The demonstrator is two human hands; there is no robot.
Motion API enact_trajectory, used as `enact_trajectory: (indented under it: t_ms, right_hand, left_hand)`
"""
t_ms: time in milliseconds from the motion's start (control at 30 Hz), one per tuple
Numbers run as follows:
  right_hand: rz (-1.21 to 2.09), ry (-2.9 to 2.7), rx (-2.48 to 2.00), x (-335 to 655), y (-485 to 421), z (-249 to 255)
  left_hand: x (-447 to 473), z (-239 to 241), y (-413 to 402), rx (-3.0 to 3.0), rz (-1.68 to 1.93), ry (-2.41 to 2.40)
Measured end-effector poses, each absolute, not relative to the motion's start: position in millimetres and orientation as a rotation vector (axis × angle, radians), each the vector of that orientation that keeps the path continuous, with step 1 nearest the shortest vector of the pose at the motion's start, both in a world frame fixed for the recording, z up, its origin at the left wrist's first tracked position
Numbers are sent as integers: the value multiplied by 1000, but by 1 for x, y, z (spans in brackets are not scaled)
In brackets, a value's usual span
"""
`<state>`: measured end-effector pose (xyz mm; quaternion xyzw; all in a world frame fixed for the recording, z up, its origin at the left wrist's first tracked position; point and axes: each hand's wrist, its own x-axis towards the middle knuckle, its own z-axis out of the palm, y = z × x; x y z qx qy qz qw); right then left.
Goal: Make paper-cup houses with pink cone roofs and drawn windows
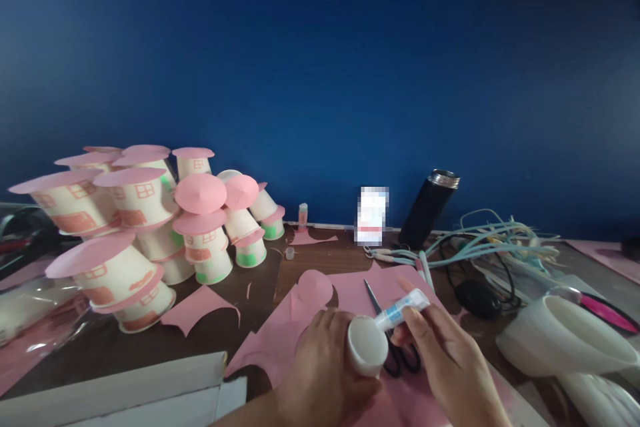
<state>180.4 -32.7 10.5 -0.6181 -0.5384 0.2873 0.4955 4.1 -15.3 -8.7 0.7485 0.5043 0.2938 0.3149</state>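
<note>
My left hand [320,363] is wrapped round a white paper cup [369,361], its round end tilted up toward me. In my right hand [450,360] is a white and blue glue tube [397,311], pinched between thumb and fingers. The tube's tip points left and meets or nearly meets the cup's rim; I cannot tell which. Beneath both hands lie sheets of pink paper [345,287] with cut edges. Scissors [395,359] with dark handles rest on the paper, partly hidden behind the cup and the tube. A pink paper disc [315,288] lies just beyond my left hand.
Stacked paper-cup houses [135,200] with pink roofs fill the left. At the right are a black flask [429,210], tangled pale cords [495,247], a black mouse [477,298] and stacked white cups [560,337]. A small cap [290,253] lies mid-table. A white box [115,390] sits front left.
</note>
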Motion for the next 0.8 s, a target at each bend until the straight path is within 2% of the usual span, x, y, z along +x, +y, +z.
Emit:
enact_trajectory:
  t_ms: [800]
  right_hand:
    - [660,-1214,-1507,179,-20,4]
  left_hand:
    - [-2,-12,-16,2030,775,1225]
